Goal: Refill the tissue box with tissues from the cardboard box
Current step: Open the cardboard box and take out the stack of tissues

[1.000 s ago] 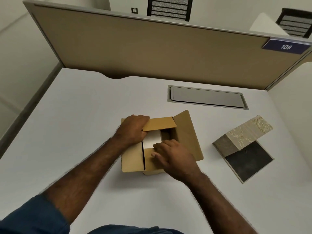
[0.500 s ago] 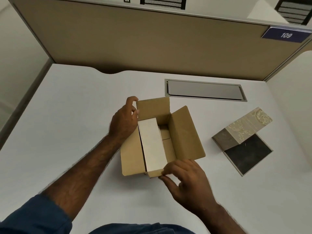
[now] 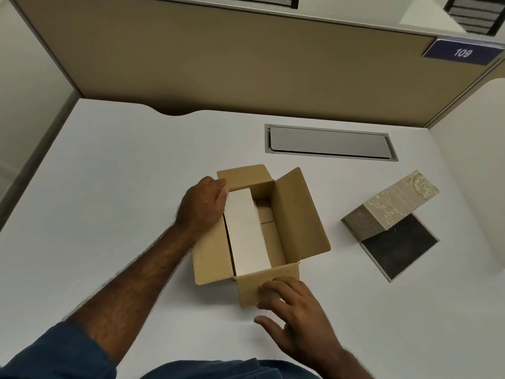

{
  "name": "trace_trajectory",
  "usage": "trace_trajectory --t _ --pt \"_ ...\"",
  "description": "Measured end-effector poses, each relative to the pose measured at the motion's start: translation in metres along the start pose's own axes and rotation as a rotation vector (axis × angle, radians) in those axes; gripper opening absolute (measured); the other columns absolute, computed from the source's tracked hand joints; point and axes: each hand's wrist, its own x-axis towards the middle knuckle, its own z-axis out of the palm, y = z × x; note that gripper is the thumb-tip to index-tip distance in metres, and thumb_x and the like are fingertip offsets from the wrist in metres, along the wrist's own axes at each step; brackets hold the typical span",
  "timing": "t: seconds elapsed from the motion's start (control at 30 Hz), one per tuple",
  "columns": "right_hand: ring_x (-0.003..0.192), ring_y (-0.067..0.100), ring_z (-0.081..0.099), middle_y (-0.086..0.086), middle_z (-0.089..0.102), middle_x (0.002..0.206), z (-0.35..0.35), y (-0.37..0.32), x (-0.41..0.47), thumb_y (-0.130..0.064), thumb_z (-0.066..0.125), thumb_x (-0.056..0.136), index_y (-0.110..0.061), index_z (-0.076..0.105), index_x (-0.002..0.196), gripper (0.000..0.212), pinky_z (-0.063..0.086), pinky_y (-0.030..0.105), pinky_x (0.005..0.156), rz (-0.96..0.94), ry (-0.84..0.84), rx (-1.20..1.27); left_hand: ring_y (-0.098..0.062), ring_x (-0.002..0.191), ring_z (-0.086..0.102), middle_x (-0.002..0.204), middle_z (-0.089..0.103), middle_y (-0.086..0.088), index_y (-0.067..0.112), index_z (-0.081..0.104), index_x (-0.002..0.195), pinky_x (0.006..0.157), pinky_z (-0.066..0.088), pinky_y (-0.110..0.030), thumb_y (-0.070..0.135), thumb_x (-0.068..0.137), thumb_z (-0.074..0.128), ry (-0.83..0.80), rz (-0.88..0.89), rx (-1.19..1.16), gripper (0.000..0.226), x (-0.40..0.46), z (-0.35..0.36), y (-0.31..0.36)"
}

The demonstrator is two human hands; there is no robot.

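Note:
A brown cardboard box [image 3: 297,214] stands open in the middle of the white desk, all its flaps folded outward. A white stack of tissues [image 3: 247,231] stands on edge inside, along the left wall. My left hand [image 3: 205,203] rests on the box's far left corner, fingers curled over the edge beside the tissue stack. My right hand [image 3: 297,313] presses the near flap down with its fingertips. The tissue box [image 3: 393,206], beige with a floral pattern, lies to the right with its dark lid hinged open on the desk.
A grey cable hatch [image 3: 328,142] is set into the desk behind the box. A tan partition wall [image 3: 246,64] closes the far side, with a blue "109" sign [image 3: 461,52] at the right.
The box flaps went from partly closed to fully open. My right hand moved from inside the box to the near flap and pushed it down; my left hand shifted to the far left corner.

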Motion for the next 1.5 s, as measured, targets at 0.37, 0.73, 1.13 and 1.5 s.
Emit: trace_trajectory --t 0.37,0.73,1.13,1.5 --pt "0.119 -0.001 0.061 -0.016 0.063 0.139 -0.050 -0.016 0.116 -0.068 0.072 0.091 -0.033 0.054 0.151 0.072 0.050 0.012 0.088 0.529 0.019 0.455 -0.034 0.103 0.070 0.120 0.072 -0.016 0.006 0.065 0.137 0.088 0.055 -0.040 0.027 0.107 0.053 0.063 -0.014 0.023 0.039 -0.012 0.001 0.005" --pt "0.135 0.035 0.059 0.017 0.057 0.154 -0.013 0.016 0.184 -0.055 0.091 0.080 -0.004 0.042 0.157 0.104 0.055 0.046 0.105 0.931 -0.295 0.520 -0.036 0.100 0.070 0.121 0.072 -0.018 0.006 0.064 0.137 0.087 0.061 -0.048 0.024 0.106 0.053 0.048 -0.036 0.067 0.038 -0.014 -0.003 0.011" --pt "0.115 0.030 0.065 0.014 0.065 0.133 0.005 0.025 0.189 -0.044 0.096 0.078 -0.004 0.055 0.140 0.085 0.052 0.036 0.081 1.010 -0.353 0.508 -0.037 0.093 0.070 0.114 0.072 -0.019 0.004 0.065 0.135 0.082 0.060 -0.047 0.020 0.106 0.052 0.051 -0.021 0.094 0.035 -0.013 -0.001 0.011" --pt "0.097 0.028 0.065 0.006 0.066 0.112 0.007 0.040 0.202 -0.037 0.103 0.060 -0.016 0.058 0.122 0.079 0.052 0.038 0.069 1.141 -0.485 0.678 -0.037 0.099 0.072 0.120 0.073 -0.020 0.003 0.064 0.136 0.087 0.060 -0.046 0.022 0.104 0.056 0.050 -0.025 0.087 0.038 -0.013 0.002 0.008"
